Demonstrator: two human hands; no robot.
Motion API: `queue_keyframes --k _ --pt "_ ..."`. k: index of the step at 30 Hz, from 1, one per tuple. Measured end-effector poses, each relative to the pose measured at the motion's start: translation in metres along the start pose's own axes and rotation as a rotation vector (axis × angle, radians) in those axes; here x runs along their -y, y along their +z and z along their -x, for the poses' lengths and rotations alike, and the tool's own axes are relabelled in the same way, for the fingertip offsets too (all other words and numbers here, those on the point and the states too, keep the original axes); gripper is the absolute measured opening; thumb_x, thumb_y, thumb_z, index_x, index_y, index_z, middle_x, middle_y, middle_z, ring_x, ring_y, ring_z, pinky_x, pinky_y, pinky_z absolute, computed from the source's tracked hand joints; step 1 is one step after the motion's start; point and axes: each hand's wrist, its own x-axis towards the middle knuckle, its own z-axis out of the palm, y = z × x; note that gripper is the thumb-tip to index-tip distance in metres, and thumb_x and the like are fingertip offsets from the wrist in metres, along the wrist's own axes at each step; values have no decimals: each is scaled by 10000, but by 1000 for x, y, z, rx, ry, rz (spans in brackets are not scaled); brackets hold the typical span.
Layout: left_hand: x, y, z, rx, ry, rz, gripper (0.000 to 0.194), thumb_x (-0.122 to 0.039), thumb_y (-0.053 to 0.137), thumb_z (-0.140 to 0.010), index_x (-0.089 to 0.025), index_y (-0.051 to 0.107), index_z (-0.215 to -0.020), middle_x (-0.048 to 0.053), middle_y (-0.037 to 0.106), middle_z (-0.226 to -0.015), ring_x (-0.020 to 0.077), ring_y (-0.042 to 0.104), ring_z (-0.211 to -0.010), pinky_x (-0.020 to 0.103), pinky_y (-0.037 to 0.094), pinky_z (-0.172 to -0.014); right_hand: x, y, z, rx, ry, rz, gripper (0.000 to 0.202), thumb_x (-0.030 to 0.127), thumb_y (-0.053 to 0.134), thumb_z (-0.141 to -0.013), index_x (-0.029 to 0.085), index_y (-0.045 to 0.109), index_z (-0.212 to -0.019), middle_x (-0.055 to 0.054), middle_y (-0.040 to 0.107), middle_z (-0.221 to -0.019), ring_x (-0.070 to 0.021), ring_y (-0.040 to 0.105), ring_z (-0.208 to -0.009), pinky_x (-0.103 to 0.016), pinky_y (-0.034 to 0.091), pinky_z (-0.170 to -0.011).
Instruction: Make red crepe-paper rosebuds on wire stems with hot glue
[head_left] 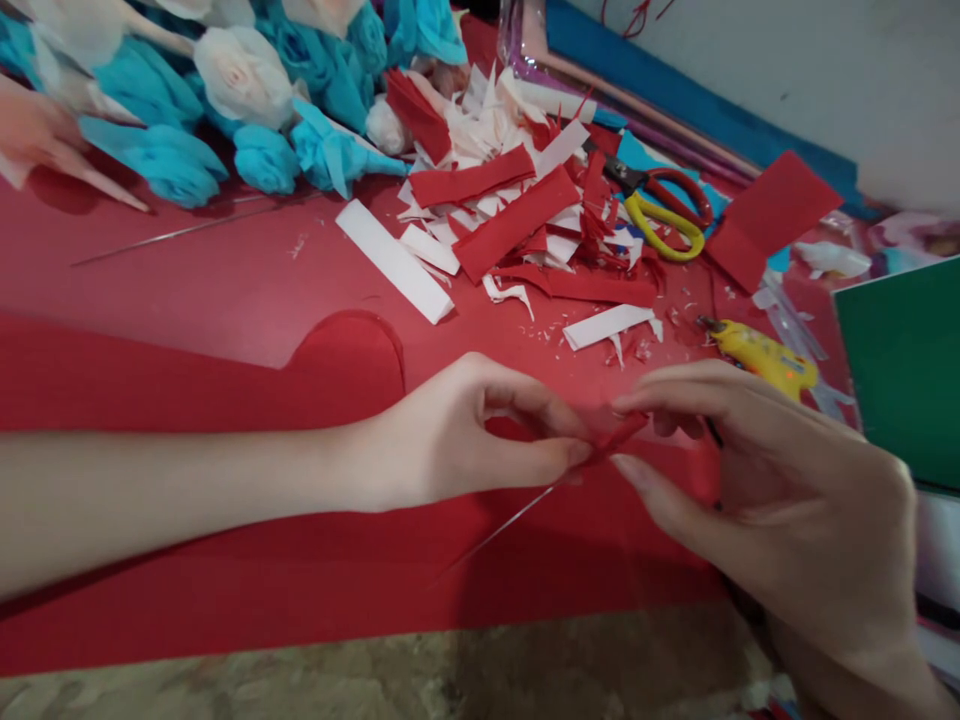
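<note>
My left hand (517,430) is closed, its thumb and fingertips pinching a thin wire (517,518) with a narrow strip of red crepe paper (622,434) at its upper end. The wire slants down and left below the hand. My right hand (765,480) is at the other end of the red paper. Its thumb and forefinger are apart on either side of that tip, and I cannot tell whether they touch it. Under both hands lies a red sheet (300,580). A rounded red paper piece (352,350) rests beyond my left wrist.
Blue and white paper roses (244,80) fill the far left. Red and white paper scraps (517,220) are heaped at the middle back, beside scissors (667,215). A yellow glue gun (765,358) lies past my right hand, near a green board (900,370). Another wire (172,235) lies at left.
</note>
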Motion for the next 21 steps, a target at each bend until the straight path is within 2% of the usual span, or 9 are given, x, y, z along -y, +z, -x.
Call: queue_keyframes --k 7,14,17,21 --pt "-1 0 0 19 0 -60 122 -206 542 -780 -135 617 -714 17 628 -717 119 568 -695 221 451 -654 0 1 1 19 33 -32 219 83 636 -664 200 562 -835 29 579 -836 -86 536 -771 -195 440 -699" --pt "0 1 1 15 11 -86 82 -194 578 -750 -131 622 -721 12 627 -711 111 546 -677 215 448 -643 3 3 -1 36 61 -30 151 86 581 -682 195 555 -784 25 580 -772 -88 535 -700 -197 438 -634" --pt "0 1 1 22 2 -84 93 -192 569 -753 -120 619 -723 17 620 -709 119 550 -684 223 447 -650 4 3 -1 27 67 -28 183 44 579 -662 183 562 -779 17 580 -780 -90 542 -715 -187 438 -644" --pt "-1 1 1 21 -16 -81 89 -190 571 -751 -127 610 -701 -1 603 -686 102 539 -663 202 439 -629 3 1 2 -6 51 -60 281 1 581 -638 169 586 -864 -7 588 -841 -111 544 -764 -204 445 -671"
